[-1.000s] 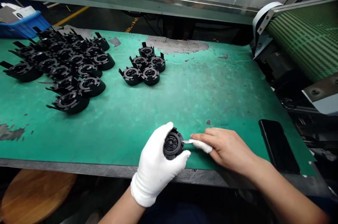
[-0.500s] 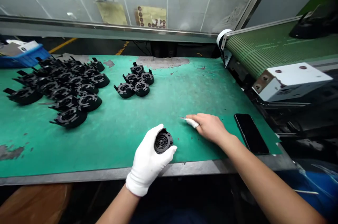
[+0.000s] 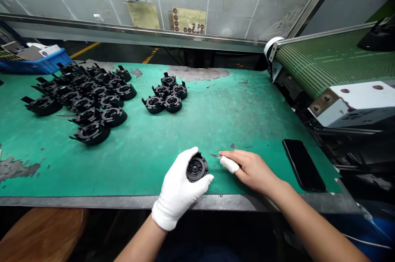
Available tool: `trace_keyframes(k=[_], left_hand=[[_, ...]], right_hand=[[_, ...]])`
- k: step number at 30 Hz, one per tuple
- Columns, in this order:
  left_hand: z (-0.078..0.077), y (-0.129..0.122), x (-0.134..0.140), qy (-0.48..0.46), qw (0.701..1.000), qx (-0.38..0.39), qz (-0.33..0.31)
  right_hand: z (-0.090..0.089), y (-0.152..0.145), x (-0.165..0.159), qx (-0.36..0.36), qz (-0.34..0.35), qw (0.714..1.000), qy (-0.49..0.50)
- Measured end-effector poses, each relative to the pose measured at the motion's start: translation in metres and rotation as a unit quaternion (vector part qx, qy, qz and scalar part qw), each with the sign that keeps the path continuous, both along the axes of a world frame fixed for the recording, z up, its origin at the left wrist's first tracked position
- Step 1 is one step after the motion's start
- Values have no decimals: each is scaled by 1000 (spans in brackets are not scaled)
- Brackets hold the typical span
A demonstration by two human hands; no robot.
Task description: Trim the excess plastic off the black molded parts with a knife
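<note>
My left hand, in a white glove, is closed around a round black plastic part near the front edge of the table. The part's ringed face is turned up toward me. Just to its right, my bare right hand pinches a small knife, its thin pointed blade aimed left at the part but apart from it. White wrapping covers the right thumb, and the knife's handle is hidden in the fingers. Beyond my hands, a small cluster of similar black parts stands on the green mat.
A larger group of black parts fills the left side, with a blue basket behind it. At the right lie a phone and, farther back, a green conveyor belt with a white end block. A wooden stool is below.
My right hand and the knife have come lower and nearer the round black part in my left hand. The whole view has shifted slightly, so the table items appear farther right.
</note>
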State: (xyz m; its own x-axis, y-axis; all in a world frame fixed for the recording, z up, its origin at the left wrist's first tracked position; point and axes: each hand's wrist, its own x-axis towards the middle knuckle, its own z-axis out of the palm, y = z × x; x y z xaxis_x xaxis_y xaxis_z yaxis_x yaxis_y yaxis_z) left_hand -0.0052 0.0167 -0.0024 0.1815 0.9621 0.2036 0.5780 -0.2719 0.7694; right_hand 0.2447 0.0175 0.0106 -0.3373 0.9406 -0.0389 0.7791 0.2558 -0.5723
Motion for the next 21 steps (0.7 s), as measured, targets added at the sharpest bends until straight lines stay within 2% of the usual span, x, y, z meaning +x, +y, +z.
trace_keyframes(k=[3, 6, 8, 10, 11, 13, 16, 19, 21], left_hand=[[20, 2, -7, -74, 989, -124, -23], [33, -7, -17, -130, 962, -219, -100], [33, -20, -22, -124, 957, -234, -117], [28, -38, -26, -92, 969, -211, -94], [24, -47, -27, -60, 978, -182, -83], [15, -62, -29, 27, 992, -95, -80], [0, -72, -27, 123, 989, 15, -80], [-12, -72, -25, 138, 985, 65, -86], [-17, -71, -23, 133, 983, 77, -97]], right_hand=[[4, -22, -20, -95, -9, 979, 182], [3, -56, -53, -187, -18, 907, 376], [-2, -78, -78, -234, -107, 846, 466], [-10, -96, -100, -256, -205, 792, 514], [-15, -104, -109, -256, -238, 778, 522], [-26, -119, -120, -243, -289, 767, 519], [-44, -141, -116, -227, -360, 759, 493], [-56, -163, -94, -257, -394, 741, 479], [-58, -170, -80, -295, -383, 745, 460]])
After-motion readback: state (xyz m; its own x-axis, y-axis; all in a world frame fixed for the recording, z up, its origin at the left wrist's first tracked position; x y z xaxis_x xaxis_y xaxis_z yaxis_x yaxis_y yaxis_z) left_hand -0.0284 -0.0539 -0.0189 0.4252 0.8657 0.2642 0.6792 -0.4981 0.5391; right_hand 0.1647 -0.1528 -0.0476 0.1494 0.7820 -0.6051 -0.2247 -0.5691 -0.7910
